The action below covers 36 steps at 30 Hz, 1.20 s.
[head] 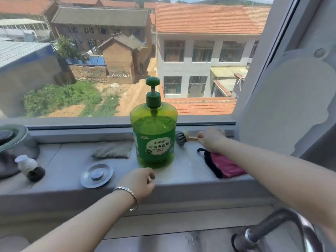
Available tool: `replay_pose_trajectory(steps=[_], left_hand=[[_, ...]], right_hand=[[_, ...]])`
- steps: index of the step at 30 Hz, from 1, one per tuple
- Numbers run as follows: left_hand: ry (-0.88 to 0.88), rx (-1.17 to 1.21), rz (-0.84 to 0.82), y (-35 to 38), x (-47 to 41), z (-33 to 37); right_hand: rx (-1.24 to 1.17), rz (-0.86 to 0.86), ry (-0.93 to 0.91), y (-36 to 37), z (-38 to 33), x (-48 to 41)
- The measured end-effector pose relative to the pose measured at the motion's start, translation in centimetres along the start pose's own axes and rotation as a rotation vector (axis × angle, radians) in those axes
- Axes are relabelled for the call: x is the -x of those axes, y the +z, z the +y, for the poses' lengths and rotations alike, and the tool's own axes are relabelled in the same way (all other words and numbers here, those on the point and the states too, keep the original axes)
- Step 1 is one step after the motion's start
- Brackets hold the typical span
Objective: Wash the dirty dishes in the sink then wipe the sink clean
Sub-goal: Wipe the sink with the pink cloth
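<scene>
A big green dish soap bottle [154, 135] with a pump top stands on the grey window sill [72, 157]. Behind it on the right lies a dish brush [181, 138] with dark bristles and a pale wooden handle. My right hand [211, 140] pinches that handle at the far right of the sill. My left hand [140, 183], with a silver bracelet on the wrist, hovers at the sill's front edge just below the bottle, fingers loosely curled and holding nothing. The sink itself is out of view.
A pink and black cloth [223, 166] lies under my right forearm. A grey sponge pad [113, 149], a round metal sink plug [97, 175], a white-handled steel scourer [31, 168] and a metal bowl [14, 140] sit on the sill. The tap [269, 228] curves at bottom right.
</scene>
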<state>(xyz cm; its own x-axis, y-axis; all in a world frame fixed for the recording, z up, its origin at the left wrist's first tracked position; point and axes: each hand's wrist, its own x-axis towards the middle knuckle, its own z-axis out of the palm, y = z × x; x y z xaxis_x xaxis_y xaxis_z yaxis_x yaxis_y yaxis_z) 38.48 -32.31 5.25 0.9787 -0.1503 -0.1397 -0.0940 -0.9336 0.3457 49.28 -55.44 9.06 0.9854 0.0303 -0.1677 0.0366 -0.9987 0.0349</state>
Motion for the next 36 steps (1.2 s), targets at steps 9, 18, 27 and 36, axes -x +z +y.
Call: replay_pose_trajectory(steps=[9, 18, 27, 36], left_hand=[[0.0, -0.052, -0.039, 0.2, 0.0, -1.9], [0.01, 0.0, -0.04, -0.1, 3.6, -0.5], [0.086, 0.385, 0.0, -1.8, 9.9, 1.8], [0.305, 0.764, -0.069, -4.3, 16.2, 4.0]], right_hand=[[-0.04, -0.077, 0.064, 0.9, 0.3, 1.4], [0.296, -0.457, -0.03, 0.8, 2.6, 7.2], [-0.262, -0.12, -0.343, -5.2, 0.0, 16.3], [-0.496, -0.124, -0.561, -5.1, -6.2, 27.9]])
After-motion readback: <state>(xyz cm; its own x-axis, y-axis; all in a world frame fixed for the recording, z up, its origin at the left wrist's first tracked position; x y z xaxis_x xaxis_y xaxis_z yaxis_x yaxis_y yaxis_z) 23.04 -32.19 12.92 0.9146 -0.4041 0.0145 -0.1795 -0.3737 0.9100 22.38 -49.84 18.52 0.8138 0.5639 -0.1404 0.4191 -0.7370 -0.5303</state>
